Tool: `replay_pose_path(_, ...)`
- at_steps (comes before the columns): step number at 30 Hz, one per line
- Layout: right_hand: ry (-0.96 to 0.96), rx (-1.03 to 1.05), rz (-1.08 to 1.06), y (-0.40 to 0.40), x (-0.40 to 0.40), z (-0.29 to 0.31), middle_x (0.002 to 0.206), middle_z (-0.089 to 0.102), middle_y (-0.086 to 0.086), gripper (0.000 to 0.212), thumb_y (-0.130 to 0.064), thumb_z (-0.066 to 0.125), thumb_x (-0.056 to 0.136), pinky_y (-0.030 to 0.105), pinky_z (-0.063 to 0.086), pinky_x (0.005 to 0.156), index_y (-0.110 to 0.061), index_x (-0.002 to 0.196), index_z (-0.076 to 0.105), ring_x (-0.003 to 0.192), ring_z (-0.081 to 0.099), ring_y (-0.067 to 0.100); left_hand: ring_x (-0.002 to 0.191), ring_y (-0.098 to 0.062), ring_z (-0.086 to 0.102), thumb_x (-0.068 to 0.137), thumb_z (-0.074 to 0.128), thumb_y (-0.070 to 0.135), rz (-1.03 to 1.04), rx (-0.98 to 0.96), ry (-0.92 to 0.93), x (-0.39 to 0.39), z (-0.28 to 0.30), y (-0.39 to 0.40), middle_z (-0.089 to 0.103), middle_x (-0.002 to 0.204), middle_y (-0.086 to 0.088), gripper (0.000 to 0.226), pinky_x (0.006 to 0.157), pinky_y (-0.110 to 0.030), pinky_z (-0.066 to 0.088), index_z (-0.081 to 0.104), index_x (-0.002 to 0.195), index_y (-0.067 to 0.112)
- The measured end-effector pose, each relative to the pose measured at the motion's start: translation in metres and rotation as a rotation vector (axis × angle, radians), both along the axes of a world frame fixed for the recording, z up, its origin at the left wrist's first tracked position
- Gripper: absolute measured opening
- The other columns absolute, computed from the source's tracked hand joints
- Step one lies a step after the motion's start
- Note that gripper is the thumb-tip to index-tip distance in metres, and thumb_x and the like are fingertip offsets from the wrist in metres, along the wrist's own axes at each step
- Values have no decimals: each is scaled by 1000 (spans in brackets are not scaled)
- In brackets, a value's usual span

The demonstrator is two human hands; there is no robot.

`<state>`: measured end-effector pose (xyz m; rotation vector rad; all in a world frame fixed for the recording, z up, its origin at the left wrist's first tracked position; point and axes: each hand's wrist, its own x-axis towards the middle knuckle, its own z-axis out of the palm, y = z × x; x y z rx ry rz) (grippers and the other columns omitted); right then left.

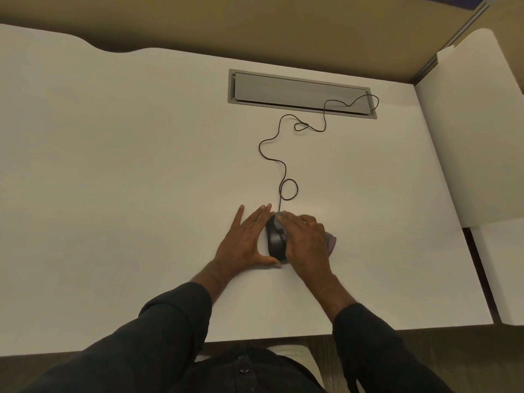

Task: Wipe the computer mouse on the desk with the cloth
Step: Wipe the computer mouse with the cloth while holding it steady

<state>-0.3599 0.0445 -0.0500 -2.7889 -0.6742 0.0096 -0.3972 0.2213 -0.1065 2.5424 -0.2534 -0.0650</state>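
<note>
A black wired computer mouse lies on the white desk, near its front edge. My left hand rests flat against the mouse's left side, fingers spread and thumb hooked around its rear. My right hand presses a grey cloth with a reddish edge onto the right half and front of the mouse. Most of the cloth is hidden under that hand; a fold sticks out to the right. The mouse's black cable snakes away across the desk.
The cable runs to a grey cable hatch set in the desk at the back. A white side panel rises on the right, with a dark gap beside it. A beige partition wall stands behind the desk.
</note>
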Motion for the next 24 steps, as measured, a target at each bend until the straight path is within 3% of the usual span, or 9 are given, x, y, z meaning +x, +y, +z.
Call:
replay_pose_path(6, 34, -93, -25, 19, 30, -6, 120, 69, -4, 33, -17, 63, 87, 38, 43, 84, -23, 119, 65, 107, 60, 27, 155, -11, 14, 66, 52, 93, -6, -7, 12, 1, 0, 1, 19, 168, -1, 131, 126, -55, 5, 14, 161, 12)
replay_pose_path(12, -8, -121, 113, -1, -2, -4, 129, 64, 2, 64, -29, 80, 71, 38, 47, 86, -17, 129, 59, 112, 60, 28, 155, -11, 16, 66, 54, 93, 0, -7, -1, 0, -2, 0, 22, 167, -3, 128, 126, -54, 5, 22, 159, 12)
replay_pose_path(17, -115, -42, 193, -29, -38, -7, 135, 62, 4, 53, -11, 75, 77, 40, 50, 86, -16, 129, 63, 115, 59, 29, 155, -13, 18, 66, 55, 92, 3, -22, -3, 0, -2, 0, 22, 167, -3, 126, 127, -53, 3, 23, 159, 14)
replay_pose_path(24, -114, 26, 93, -31, -29, -5, 130, 65, 4, 48, -6, 73, 79, 43, 51, 88, -14, 126, 66, 114, 62, 30, 155, -12, 14, 65, 53, 92, -10, 10, 9, 1, -4, 1, 19, 168, -2, 127, 127, -54, 3, 20, 160, 14)
